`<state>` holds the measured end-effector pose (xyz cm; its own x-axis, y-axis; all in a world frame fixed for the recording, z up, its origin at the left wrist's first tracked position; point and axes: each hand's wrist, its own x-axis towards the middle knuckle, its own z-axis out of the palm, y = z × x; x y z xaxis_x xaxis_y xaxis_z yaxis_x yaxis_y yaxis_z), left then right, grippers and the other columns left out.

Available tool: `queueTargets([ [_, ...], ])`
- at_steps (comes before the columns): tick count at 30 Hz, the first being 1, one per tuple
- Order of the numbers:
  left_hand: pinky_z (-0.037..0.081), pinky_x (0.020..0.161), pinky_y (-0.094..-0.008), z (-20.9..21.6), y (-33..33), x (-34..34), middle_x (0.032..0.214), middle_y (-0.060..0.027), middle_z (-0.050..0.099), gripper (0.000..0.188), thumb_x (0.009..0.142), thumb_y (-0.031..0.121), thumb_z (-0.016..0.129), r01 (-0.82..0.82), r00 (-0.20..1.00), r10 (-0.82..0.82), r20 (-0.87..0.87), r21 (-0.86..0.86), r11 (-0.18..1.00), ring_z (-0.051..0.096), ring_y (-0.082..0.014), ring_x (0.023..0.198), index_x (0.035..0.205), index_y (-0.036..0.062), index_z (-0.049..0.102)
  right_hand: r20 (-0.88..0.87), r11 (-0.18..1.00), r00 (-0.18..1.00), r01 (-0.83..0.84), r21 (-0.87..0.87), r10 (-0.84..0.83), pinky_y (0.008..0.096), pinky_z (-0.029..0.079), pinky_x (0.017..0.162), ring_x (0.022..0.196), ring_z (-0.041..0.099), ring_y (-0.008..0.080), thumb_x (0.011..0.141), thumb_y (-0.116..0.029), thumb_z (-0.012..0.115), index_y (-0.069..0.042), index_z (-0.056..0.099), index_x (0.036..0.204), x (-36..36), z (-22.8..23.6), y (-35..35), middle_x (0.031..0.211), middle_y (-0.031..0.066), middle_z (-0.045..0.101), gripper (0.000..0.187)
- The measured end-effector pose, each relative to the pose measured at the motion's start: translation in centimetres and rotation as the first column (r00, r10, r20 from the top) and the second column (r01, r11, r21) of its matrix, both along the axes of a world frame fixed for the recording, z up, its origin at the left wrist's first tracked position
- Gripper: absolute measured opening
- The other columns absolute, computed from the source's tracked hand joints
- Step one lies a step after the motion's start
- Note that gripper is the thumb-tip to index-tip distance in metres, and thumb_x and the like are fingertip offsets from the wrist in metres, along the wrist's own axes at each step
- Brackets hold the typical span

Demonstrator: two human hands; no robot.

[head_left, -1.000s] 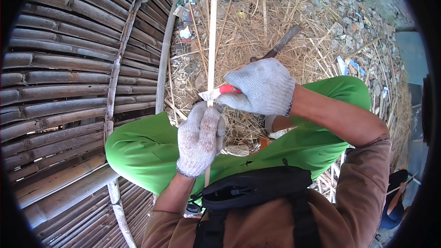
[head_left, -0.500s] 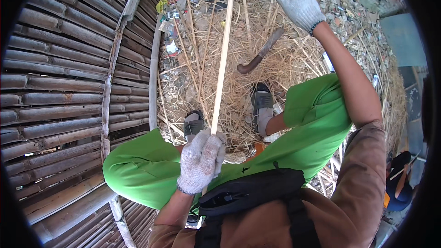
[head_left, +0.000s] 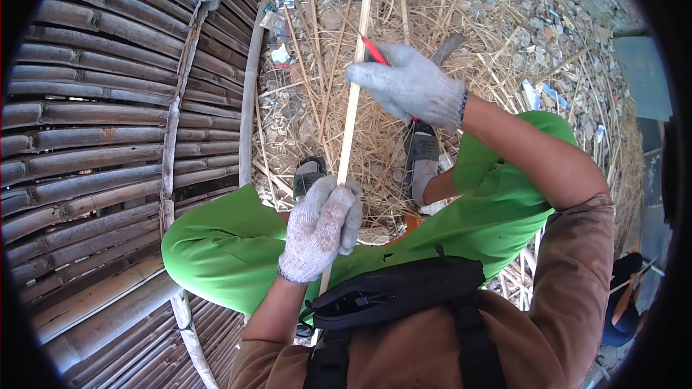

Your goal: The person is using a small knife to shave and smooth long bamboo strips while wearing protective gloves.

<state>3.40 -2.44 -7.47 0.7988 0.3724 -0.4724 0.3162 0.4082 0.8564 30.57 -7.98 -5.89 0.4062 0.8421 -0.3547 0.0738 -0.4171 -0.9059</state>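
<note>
My gloved left hand (head_left: 321, 227) is closed around the lower part of a long pale bamboo strip (head_left: 351, 119), which slants up and away from my lap. Farther up, my gloved right hand (head_left: 418, 86) is closed around a slim red pen-like tool (head_left: 374, 51). Its red front end sticks out past the fingers beside the strip, and another bit of red shows below the hand. The fingertips are at the strip, but I cannot tell whether they press on it. Behind the right hand, the large knife (head_left: 448, 48) on the straw is mostly hidden.
A bamboo slat wall (head_left: 101, 130) rises close on the left, with a pole (head_left: 250, 101) along its base. Straw and several loose strips (head_left: 317, 43) cover the ground between my feet, with litter and rubble beyond. A black bag (head_left: 396, 292) lies across my waist. Someone sits at far right.
My right hand has come down and left from the far right to the strip, and the red tool now shows in it. The left hand keeps its grip, slightly higher in view.
</note>
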Motion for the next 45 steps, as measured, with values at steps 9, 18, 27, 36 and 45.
queueTargets([
  [9,0.043,0.045,-0.0253,0.2,0.6,0.8,0.075,-0.0032,0.062,0.024,0.117,0.021,0.052,-0.164,0.985,0.156,0.078,0.105,0.981,0.052,-0.0065,0.05,0.125,0.0003,0.062,0.69,0.909,0.635,-0.41,-0.08,0.347,0.0563,0.059,0.07,0.076,0.075,0.0442,0.104,-0.062,0.06,-0.004,0.064,0.092,-4.2,-1.8,-2.1,0.079,0.0227,0.073,0.06],
  [18,0.044,0.045,-0.0242,0.3,-0.1,0.9,0.074,-0.0006,0.062,0.026,0.117,0.024,0.052,-0.071,0.995,0.088,-0.041,0.306,0.949,0.055,-0.0059,0.051,0.121,0.0017,0.064,0.796,0.906,0.507,-0.406,-0.118,0.33,0.0527,0.059,0.064,0.07,0.075,0.0388,0.102,-0.058,0.065,-0.012,0.071,0.092,-4.6,-1.1,-3.1,0.073,0.0163,0.072,0.048],
  [27,0.043,0.046,-0.0235,1.2,-1.5,0.1,0.071,-0.0001,0.062,0.028,0.116,0.025,0.053,0.027,0.999,-0.022,-0.024,0.268,0.963,0.054,-0.0056,0.051,0.119,-0.0003,0.064,0.833,0.99,0.535,-0.066,-0.125,0.141,0.052,0.061,0.068,0.071,0.076,0.038,0.107,-0.062,0.048,-0.009,0.074,0.094,4.3,0.5,-1.8,0.076,0.0172,0.074,0.06],
  [36,0.04,0.042,-0.0234,0.2,-1.0,-0.3,0.073,-0.0016,0.059,0.029,0.117,0.025,0.052,-0.036,0.999,0.046,-0.028,0.297,0.954,0.05,-0.0061,0.047,0.122,-0.0019,0.061,0.798,0.903,0.505,-0.417,-0.107,0.328,0.0535,0.06,0.068,0.074,0.076,0.0395,0.106,-0.06,0.056,-0.011,0.074,0.094,-2.2,-0.8,-3.2,0.076,0.0179,0.073,0.053],
  [45,0.041,0.042,-0.0227,0.4,-1.4,-0.8,0.071,0.0,0.06,0.03,0.116,0.028,0.053,-0.043,0.997,0.059,-0.047,0.299,0.953,0.052,-0.0057,0.047,0.12,-0.0004,0.063,0.858,0.919,0.404,-0.354,-0.172,0.316,0.0537,0.057,0.065,0.071,0.073,0.039,0.107,-0.059,0.058,-0.011,0.071,0.094,0.2,-0.1,-1.6,0.073,0.0171,0.07,0.051],
])
